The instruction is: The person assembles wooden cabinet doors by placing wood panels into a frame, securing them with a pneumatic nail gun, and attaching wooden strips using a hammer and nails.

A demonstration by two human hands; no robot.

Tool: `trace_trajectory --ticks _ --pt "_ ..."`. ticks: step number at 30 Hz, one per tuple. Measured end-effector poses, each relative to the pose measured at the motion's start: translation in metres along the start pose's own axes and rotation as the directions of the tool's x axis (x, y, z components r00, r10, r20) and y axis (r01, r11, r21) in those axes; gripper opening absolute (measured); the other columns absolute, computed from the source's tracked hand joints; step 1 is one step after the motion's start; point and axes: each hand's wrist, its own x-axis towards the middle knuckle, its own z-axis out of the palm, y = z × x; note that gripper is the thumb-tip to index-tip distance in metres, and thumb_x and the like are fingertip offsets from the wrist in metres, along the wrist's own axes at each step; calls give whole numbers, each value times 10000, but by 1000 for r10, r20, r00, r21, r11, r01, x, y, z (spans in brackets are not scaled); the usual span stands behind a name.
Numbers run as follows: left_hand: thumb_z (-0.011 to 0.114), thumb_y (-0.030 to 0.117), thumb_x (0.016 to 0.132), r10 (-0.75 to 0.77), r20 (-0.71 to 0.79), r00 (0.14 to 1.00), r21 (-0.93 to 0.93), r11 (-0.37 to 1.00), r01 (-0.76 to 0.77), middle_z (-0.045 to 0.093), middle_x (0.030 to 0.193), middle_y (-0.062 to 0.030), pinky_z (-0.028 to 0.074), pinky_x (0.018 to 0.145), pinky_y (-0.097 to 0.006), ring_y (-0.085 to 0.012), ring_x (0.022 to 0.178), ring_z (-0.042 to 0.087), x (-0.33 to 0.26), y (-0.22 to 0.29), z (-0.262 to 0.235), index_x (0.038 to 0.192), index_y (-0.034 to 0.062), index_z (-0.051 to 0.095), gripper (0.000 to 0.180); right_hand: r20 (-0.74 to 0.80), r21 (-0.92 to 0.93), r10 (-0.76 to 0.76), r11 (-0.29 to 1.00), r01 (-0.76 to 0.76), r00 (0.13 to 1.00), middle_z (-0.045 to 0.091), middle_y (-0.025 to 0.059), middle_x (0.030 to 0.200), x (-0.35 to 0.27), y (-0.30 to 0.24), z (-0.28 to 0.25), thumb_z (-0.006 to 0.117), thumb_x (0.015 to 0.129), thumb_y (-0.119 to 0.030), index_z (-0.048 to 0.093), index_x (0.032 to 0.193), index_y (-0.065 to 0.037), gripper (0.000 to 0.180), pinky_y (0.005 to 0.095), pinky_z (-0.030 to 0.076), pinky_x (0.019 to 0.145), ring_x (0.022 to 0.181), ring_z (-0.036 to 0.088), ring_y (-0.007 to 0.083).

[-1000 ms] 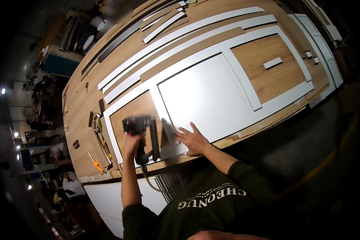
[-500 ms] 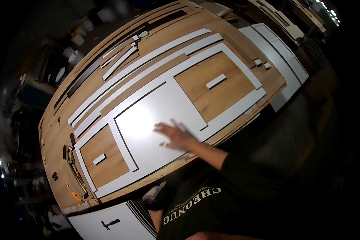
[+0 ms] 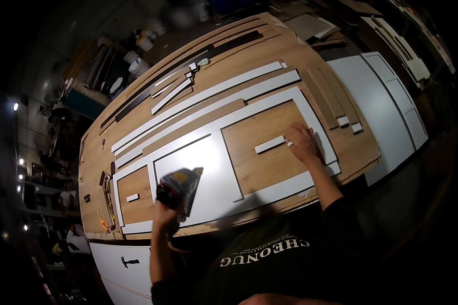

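My left hand [image 3: 164, 216] is wrapped round a grey and dark nail gun [image 3: 179, 187], held over the glossy white middle panel [image 3: 201, 161] of a white frame [image 3: 277, 195]. At the right, my right hand [image 3: 304, 146] has its fingers bent round the near right end of a short white strip [image 3: 268, 145]. That strip lies inside the frame's right opening, where bare wood-coloured board shows. A smaller white block [image 3: 132, 197] rests in the left opening.
Long white strips [image 3: 203, 104] and dark strips [image 3: 188, 64] lie farther back on the workbench [image 3: 229, 66]. Hand tools, including an orange-handled one [image 3: 103, 223], sit at its left end. A hammer [image 3: 129, 262] lies on a white panel [image 3: 109, 251] below. White panels [image 3: 374, 114] stand at the right.
My left hand has lifted the nail gun from beside the bench to above the middle panel. My right hand has moved right, from the middle panel to the short strip. The view has shifted.
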Motion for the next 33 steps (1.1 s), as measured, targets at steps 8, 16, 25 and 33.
trace_trajectory --ticks 8,16,25,33 --pt "709 72 743 52 46 998 149 987 -58 610 702 -38 469 477 -278 -122 537 575 99 102 15 938 -3 599 236 24 -133 107 986 -103 994 442 60 1379 59 68 -32 673 808 -284 502 1295 -127 540 506 244 1092 1290 393 273" --pt "697 80 729 -65 216 974 131 991 37 570 650 -26 479 479 -265 -110 526 563 207 119 79 891 2 576 217 170 -101 236 970 -221 957 433 67 1426 50 107 -36 579 888 -340 413 1386 -143 560 513 37 1143 1425 174 270" --pt "700 141 744 5 477 879 199 973 -114 606 674 -58 488 486 -265 -120 543 576 287 172 205 900 -17 599 244 109 -92 168 983 -159 980 449 65 1406 51 114 -32 592 853 -285 436 1360 -108 560 510 88 1132 1400 243 289" --pt "671 103 746 -58 511 857 212 975 -61 575 594 -54 462 458 -277 -131 483 553 316 178 250 817 -14 604 152 86 -68 184 982 -178 979 449 46 1404 49 116 -28 595 849 -311 468 1337 -102 546 519 90 1135 1398 249 267"
